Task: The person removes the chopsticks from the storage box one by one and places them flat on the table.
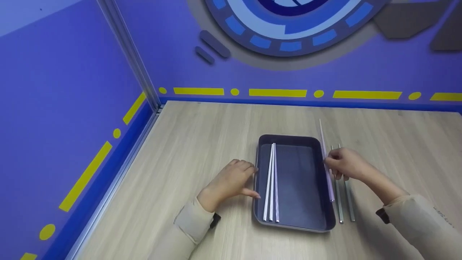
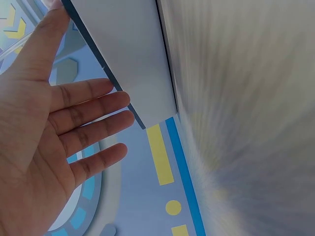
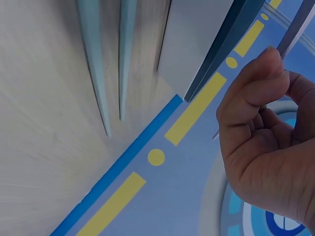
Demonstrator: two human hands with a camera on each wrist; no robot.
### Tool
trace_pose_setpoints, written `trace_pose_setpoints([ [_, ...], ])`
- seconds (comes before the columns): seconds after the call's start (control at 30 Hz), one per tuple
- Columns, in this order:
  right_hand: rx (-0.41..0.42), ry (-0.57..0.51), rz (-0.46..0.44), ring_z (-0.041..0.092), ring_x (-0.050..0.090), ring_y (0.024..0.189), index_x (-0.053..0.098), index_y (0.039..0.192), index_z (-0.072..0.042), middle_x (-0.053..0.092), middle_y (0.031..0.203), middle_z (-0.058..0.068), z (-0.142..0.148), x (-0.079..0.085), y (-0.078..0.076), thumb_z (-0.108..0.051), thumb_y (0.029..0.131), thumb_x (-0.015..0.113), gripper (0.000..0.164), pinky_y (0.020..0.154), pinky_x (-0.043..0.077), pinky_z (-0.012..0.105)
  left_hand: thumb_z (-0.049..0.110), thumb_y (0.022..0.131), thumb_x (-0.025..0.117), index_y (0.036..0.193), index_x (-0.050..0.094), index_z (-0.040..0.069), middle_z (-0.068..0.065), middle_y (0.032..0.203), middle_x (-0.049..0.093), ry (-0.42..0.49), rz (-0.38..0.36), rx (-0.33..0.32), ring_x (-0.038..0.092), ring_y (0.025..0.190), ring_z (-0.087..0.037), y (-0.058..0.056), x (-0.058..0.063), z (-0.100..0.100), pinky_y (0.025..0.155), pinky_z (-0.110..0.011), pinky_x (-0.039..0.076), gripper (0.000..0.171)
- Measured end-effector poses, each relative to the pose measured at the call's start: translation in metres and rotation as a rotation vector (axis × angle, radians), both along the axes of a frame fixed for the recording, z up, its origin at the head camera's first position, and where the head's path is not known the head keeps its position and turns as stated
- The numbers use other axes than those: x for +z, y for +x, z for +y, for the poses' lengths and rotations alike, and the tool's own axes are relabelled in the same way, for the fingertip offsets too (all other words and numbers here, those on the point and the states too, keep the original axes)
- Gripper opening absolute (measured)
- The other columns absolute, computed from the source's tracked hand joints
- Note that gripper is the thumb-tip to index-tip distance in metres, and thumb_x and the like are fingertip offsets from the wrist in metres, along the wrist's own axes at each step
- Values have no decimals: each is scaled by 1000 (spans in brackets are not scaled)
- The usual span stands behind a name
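Note:
My right hand (image 1: pixel 348 164) pinches a purple chopstick (image 1: pixel 330 186) between thumb and fingers, above the right rim of a dark rectangular tray (image 1: pixel 297 177). In the right wrist view this hand (image 3: pixel 261 113) has its fingers curled around part of the chopstick (image 3: pixel 297 27). Inside the tray, toward its left side, lie two silvery chopsticks (image 1: pixel 268 187) and a purple chopstick (image 1: pixel 277 202). My left hand (image 1: pixel 231 180) is at the tray's left wall. In the left wrist view the fingers of that hand (image 2: pixel 64 118) are straight and spread, with fingertips at the rim.
On the wooden table (image 1: pixel 202 137), just right of the tray, two greenish-grey chopsticks (image 1: pixel 340 207) lie side by side, partly under my right hand. A blue patterned wall (image 1: pixel 281 76) stands behind the table, and another blue panel (image 1: pixel 90 108) borders the left side.

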State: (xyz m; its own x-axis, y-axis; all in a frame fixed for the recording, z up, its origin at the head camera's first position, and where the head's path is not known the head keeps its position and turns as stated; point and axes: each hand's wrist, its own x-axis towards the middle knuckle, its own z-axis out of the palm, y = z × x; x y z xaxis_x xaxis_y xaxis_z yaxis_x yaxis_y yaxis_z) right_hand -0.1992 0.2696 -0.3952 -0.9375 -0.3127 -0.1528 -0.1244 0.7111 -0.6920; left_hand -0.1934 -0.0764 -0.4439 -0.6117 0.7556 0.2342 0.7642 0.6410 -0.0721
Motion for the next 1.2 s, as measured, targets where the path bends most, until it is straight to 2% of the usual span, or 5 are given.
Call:
trace_pose_setpoints([
  [0.37, -18, -3, -39, 10, 54, 49, 52, 73, 0, 52, 59, -1, 21, -6, 0, -10, 92, 46, 22, 41, 43, 24, 69, 68, 64, 117, 62, 8, -2, 113, 66, 7, -6, -3, 61, 108, -17, 0, -1, 0, 97, -32, 46, 78],
  [0.67, -44, 5, -59, 10, 52, 50, 53, 74, 0, 53, 59, 0, 36, -12, 2, -10, 93, 45, 23, 42, 44, 25, 70, 68, 64, 117, 62, 8, -1, 112, 66, 12, 6, -13, 61, 107, -17, -1, -2, -1, 95, -31, 46, 79],
  [0.97, -65, 56, -36, 9, 49, 48, 53, 70, -1, 52, 56, -1, 50, -24, 5, -11, 92, 47, 25, 42, 43, 25, 70, 69, 63, 118, 62, 8, -2, 114, 66, 0, 1, -8, 61, 108, -18, 0, -1, -1, 96, -32, 46, 80],
  [1.2, -71, 87, -67, 11, 48, 50, 51, 68, -3, 51, 58, -1, 57, -30, 7, -12, 92, 46, 26, 43, 41, 25, 70, 69, 63, 119, 62, 8, -2, 115, 66, -3, -23, 2, 61, 109, -18, 0, 0, 0, 97, -32, 46, 80],
])
